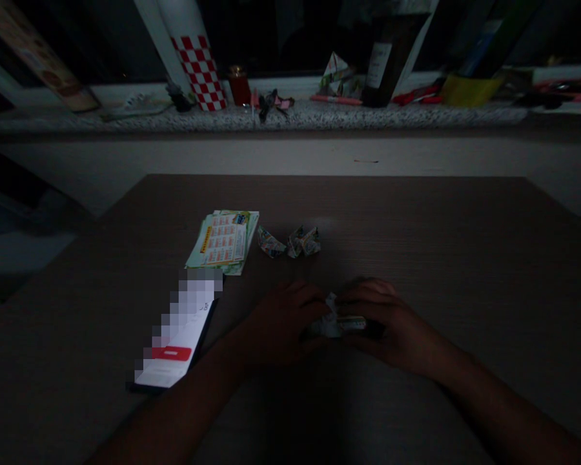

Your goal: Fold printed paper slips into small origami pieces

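Between my two hands, low over the table, is a small piece of folded printed paper (333,326). My left hand (288,320) grips its left side, the fingertips bent over it. On the other side my right hand (382,313) has its fingers curled round the paper's right part. The picture is dark, and the fingers cover much of the paper. Just beyond my hands lie several small folded paper pieces (271,243) in a row. Left of these is a stack of printed paper slips (223,240).
A lit phone (174,349), partly blurred out, lies on the table (440,226) beside my left forearm. Behind the table runs a granite sill (305,118) with a red-and-white checkered container (202,74), a dark bottle (380,64), a yellow container (470,89) and small odds and ends.
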### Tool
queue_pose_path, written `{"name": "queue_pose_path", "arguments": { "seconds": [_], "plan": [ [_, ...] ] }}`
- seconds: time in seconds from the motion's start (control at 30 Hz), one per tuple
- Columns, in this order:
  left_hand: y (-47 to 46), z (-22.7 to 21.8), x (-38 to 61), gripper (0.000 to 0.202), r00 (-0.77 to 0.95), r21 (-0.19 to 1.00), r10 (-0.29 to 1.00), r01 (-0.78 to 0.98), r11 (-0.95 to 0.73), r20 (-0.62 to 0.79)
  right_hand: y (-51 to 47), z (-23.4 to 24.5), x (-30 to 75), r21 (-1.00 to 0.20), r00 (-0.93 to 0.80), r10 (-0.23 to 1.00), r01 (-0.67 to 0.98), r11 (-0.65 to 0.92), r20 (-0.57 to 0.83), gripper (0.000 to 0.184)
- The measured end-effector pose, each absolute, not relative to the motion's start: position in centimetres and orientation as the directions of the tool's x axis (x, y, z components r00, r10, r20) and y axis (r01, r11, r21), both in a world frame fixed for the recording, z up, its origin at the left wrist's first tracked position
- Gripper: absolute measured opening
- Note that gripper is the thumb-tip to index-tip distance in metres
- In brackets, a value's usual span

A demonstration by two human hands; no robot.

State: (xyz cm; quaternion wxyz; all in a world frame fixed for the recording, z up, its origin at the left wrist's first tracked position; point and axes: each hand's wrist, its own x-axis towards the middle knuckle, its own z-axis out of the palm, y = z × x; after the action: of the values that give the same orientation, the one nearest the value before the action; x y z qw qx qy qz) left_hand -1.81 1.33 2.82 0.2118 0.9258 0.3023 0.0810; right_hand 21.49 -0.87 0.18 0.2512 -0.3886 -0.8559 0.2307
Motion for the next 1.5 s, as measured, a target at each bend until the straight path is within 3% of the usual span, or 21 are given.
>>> {"name": "queue_pose_path", "arguments": {
  "seconds": [0.47,0.9,1.5],
  "plan": [
    [1.4,2.8,-1.8,0.025,0.807,0.445,0.587,0.503,-0.741,0.065,-0.9,0.3,21.4,-0.597,-0.573,0.783,0.549,0.585,0.241,0.034],
    [1.4,2.8,-1.6,0.017,0.79,0.44,0.608,0.517,-0.734,0.085,-0.6,0.3,21.2,-0.581,-0.56,0.772,0.535,0.614,0.301,0.017],
    [0.7,1.8,0.0,0.014,0.619,0.3,0.783,0.737,-0.606,0.061,-0.3,-0.5,20.6,-0.534,-0.512,0.792,0.589,0.606,0.333,0.01]
  ]
}}
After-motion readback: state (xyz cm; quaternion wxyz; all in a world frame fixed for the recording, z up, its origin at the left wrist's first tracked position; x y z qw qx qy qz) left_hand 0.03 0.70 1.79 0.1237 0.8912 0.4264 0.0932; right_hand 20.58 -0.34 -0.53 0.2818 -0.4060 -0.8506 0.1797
